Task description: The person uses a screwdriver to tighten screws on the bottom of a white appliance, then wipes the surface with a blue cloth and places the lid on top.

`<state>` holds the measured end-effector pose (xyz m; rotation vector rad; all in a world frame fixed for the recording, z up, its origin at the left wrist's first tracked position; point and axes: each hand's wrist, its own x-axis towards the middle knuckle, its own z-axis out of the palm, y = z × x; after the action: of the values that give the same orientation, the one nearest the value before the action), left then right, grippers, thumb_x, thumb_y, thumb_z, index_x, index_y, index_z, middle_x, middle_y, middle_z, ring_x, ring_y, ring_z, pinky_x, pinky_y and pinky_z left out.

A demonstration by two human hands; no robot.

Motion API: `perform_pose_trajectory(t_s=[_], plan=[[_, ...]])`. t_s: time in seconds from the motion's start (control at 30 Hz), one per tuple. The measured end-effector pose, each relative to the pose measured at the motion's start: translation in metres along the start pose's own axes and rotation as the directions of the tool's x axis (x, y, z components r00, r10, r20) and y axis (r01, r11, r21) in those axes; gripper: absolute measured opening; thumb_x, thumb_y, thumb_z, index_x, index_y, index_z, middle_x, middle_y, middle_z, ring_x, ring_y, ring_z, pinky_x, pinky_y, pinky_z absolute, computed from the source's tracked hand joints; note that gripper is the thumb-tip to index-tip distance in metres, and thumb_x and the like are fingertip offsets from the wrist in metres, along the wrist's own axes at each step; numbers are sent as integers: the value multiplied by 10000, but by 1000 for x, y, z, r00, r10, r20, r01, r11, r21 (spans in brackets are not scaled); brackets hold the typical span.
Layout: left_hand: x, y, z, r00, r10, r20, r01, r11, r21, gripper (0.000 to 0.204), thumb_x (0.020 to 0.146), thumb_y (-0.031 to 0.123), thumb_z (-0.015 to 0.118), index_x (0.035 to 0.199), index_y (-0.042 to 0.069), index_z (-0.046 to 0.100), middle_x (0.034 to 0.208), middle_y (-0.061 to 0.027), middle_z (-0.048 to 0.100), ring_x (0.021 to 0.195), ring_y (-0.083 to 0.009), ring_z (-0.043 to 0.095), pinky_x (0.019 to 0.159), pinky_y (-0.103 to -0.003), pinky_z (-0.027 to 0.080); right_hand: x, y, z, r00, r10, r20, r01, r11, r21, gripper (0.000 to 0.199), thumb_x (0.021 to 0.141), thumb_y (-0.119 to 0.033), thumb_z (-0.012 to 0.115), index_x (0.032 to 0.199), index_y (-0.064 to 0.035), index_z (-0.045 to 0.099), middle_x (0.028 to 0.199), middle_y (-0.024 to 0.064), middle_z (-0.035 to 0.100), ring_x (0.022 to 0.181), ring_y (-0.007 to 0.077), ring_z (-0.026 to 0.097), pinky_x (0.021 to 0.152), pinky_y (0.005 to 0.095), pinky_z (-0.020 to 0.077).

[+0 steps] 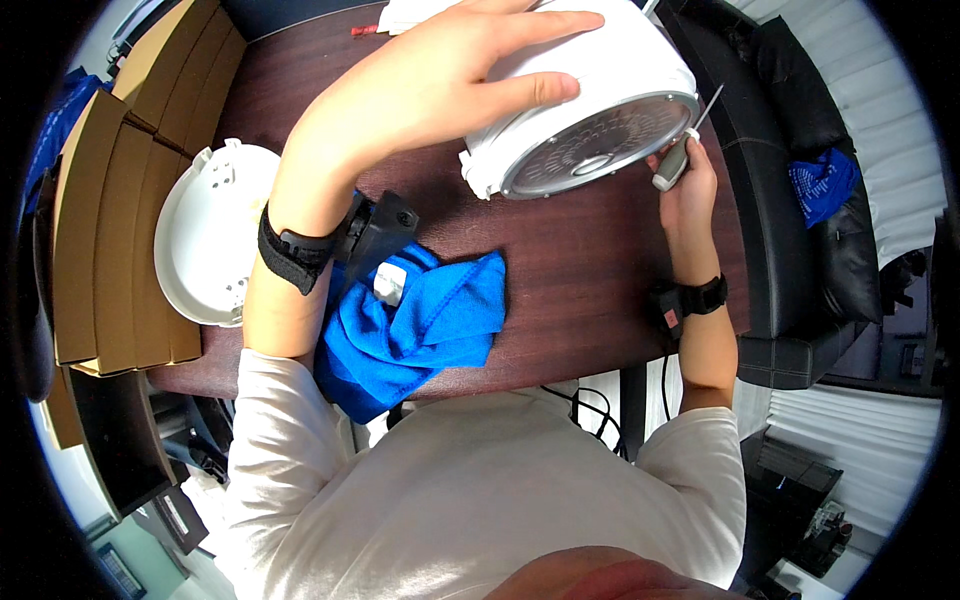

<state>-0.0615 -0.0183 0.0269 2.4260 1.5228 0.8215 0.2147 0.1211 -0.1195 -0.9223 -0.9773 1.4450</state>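
Observation:
A white rounded appliance (640, 50) is tipped over at the far side of the table, its silver-rimmed, dark round face (565, 150) turned toward me. My left hand (470, 75) lies across its top and side, thumb and fingers stretched out and spread on the white shell. Beside the appliance's right edge, my right hand (690, 190) is closed round the grey-and-white handle of a screwdriver (672, 166). The screwdriver's thin metal shaft points up and away to the right, its tip apart from the appliance. Part of the appliance is cut off by the upper edge of the view.
A white round cover (205, 235) lies at the left, partly behind my left forearm. Brown cardboard boxes (120, 220) line the table's left edge. Nearer to me is a crumpled blue cloth (430, 320). A red-tipped item (364, 31) lies at the back; a black sofa (775, 200) stands right.

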Motion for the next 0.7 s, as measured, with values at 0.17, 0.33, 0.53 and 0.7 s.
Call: perform_pose_trajectory(t_s=[0.17,0.33,0.53,0.7], plan=[[-7,11,-8,1000,29,-7,-29,998,-48,596,896,347,585,1379,34,432,1401,-414,253,1341,-517,244,1109,-454,234,0,2,3,993,120,-5,-119,991,65,214,1005,-201,354,1095,-46,473,917,40,519,858,162,538,785,388,491],[-7,16,-10,999,-37,-3,37,994,-101,584,868,304,617,1356,23,461,1378,-425,279,1323,-515,289,1101,-445,255,-5,0,7,993,118,17,-119,992,39,200,1005,-194,349,1080,-56,475,915,33,515,849,157,531,797,387,483],[-6,20,-9,1000,-18,-14,17,1000,-23,549,886,296,596,1343,17,476,1371,-428,283,1324,-517,281,1104,-454,246,-9,-3,10,993,104,46,-105,995,2,207,1006,-199,338,1068,-63,481,923,30,516,870,156,532,803,384,481],[-4,9,0,996,46,-77,-49,998,-40,528,898,302,583,1335,20,489,1365,-430,292,1319,-525,284,1102,-460,245,-8,-3,8,994,96,61,-96,995,-4,221,1007,-197,328,1089,-57,479,929,33,516,883,157,534,809,381,481]])
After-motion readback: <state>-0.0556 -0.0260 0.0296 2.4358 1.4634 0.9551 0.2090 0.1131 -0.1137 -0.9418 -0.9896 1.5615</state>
